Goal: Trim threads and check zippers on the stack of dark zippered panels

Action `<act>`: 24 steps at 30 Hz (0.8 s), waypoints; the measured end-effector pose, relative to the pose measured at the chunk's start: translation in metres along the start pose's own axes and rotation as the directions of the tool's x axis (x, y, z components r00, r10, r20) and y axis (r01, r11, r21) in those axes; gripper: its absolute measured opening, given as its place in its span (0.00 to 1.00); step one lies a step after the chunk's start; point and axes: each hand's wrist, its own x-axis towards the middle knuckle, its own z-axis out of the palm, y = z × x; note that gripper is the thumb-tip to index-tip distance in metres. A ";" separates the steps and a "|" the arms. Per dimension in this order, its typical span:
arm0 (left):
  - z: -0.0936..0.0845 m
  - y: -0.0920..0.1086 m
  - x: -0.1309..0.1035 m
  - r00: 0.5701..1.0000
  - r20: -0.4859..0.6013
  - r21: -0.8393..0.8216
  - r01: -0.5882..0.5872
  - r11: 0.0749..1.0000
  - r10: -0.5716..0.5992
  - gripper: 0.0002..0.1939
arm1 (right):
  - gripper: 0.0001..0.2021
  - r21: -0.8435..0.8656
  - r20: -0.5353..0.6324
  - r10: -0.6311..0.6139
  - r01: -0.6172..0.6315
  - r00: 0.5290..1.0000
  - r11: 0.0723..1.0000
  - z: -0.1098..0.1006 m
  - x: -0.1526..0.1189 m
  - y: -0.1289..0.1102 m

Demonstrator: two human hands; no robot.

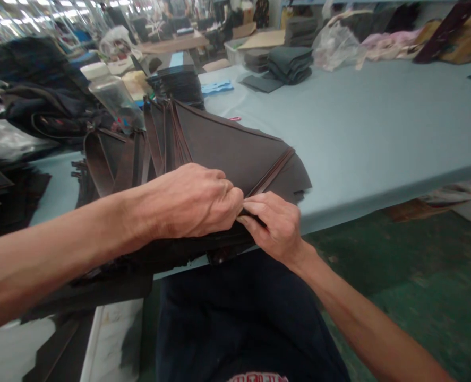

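A large dark brown fabric piece (227,138) with a narrow strip (273,170) across its right part lies over the near edge of the table. My left hand (203,201) is closed in a fist on the near edge of this fabric. Touching it on the right, my right hand (273,223) pinches a dark edge of the same fabric between thumb and fingers. More brown pieces with folded straps (127,159) are bunched to the left, behind my left forearm. What lies under my left fist is hidden.
The pale blue table (378,127) reaches to the right. At its back are folded dark cloths (291,63), a clear plastic bag (334,45) and a stack of dark pieces (179,79). A clear jar (113,95) leans at the left. A white board (113,339) stands below.
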 end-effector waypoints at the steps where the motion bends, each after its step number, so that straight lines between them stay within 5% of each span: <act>1: 0.002 -0.001 0.000 1.000 -0.004 -0.007 -0.004 1.000 0.004 0.17 | 0.03 0.000 0.001 0.007 -0.007 1.000 1.000 0.000 -0.001 0.000; 6: 0.007 -0.002 -0.016 0.991 -0.107 -0.207 0.055 0.977 -0.079 0.27 | 0.07 0.006 0.007 0.073 -0.073 0.997 0.997 -0.001 -0.005 -0.001; 11: 0.004 0.006 -0.040 0.923 -0.163 -0.204 0.315 0.927 -0.350 0.40 | 0.09 0.030 -0.065 0.124 -0.122 0.990 0.992 -0.002 -0.006 -0.004; 19: -0.003 0.039 -0.099 0.727 -0.253 -0.363 0.540 0.759 -0.638 0.18 | 0.04 -0.033 -0.048 0.099 -0.100 0.994 0.994 -0.008 -0.005 -0.010; 24: 0.008 0.055 -0.124 0.739 -0.279 -0.404 0.489 0.773 -0.613 0.13 | 0.10 -0.275 -0.054 0.092 -0.103 0.994 0.956 -0.019 -0.012 -0.032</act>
